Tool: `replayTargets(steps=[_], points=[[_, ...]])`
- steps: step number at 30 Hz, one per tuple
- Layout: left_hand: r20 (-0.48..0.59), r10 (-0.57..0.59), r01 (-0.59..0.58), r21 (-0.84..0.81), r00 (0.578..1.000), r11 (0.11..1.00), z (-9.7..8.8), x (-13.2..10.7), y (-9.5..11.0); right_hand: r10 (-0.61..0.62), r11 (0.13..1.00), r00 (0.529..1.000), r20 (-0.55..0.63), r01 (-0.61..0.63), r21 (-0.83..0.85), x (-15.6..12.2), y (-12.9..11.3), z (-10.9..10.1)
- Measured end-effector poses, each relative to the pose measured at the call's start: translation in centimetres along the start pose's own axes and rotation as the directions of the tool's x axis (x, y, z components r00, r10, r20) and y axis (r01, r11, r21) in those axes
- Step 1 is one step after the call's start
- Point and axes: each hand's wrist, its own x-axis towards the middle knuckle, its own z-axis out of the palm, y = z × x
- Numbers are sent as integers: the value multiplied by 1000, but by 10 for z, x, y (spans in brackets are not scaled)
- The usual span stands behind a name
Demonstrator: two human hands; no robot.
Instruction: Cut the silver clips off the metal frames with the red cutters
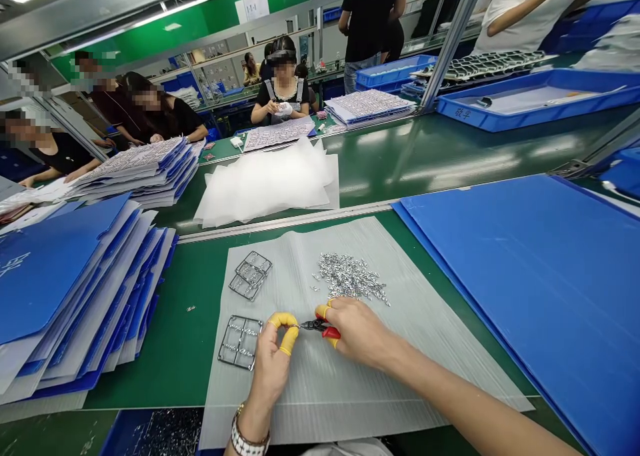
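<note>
The left hand (270, 366), two fingers capped in yellow finger cots (283, 320), pinches a small metal piece (295, 325) at the tips of the red-handled side cutters (320, 327), which the right hand (357, 333) grips closed in its curled fingers. Both hands hover close together over the middle of a translucent ribbed plastic sheet (320, 403), with a wristwatch (249, 437) on the left wrist.

Just left of the hands, a metal sprue frame (240, 343) lies near the sheet's left edge. A second, smaller pair of frames (251, 276) sits above it, and a loose pile of small silver parts (350, 279) lies just above the hands. Beyond these, the sheet's far edge nearly meets a metal rail (285, 219) along the green bench (175, 356).

To the left, a strip of bench separates the sheet from a fanned stack of blue plastic boards (65, 296). To the right, a blue corrugated board (530, 296) lies beside the sheet, almost touching its right edge. The sheet's lower edge runs just below the left wrist.
</note>
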Motion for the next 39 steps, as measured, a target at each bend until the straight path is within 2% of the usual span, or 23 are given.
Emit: replayTargets(steps=[3,6,9,11,17,26,28,33,39], points=[[-29,-62,58,-119,998,991,3,1,-2,77,991,997,-24,-74,110,0,2,-2],[-56,-141,127,-206,988,970,6,2,-2,153,939,988,-9,-142,313,-1,2,-2],[-70,-198,172,-271,978,947,10,3,0,164,840,986,-30,-124,529,-1,0,1],[-78,-218,185,-305,973,934,11,4,2,163,793,986,-40,-107,600,-1,-3,5],[-90,-245,201,-343,965,918,13,4,6,188,757,982,-7,-140,638,1,-5,12],[-101,-265,213,-363,959,907,15,7,0,210,751,978,15,-171,638,3,-5,13],[-112,-257,204,-348,960,915,16,6,2,227,713,974,9,-173,679,4,-5,17],[-124,-233,182,-328,964,927,24,3,6,286,518,955,-79,-85,851,9,-12,23],[-153,-224,170,-303,962,938,29,5,3,323,526,935,-145,-49,849,16,-20,31]])
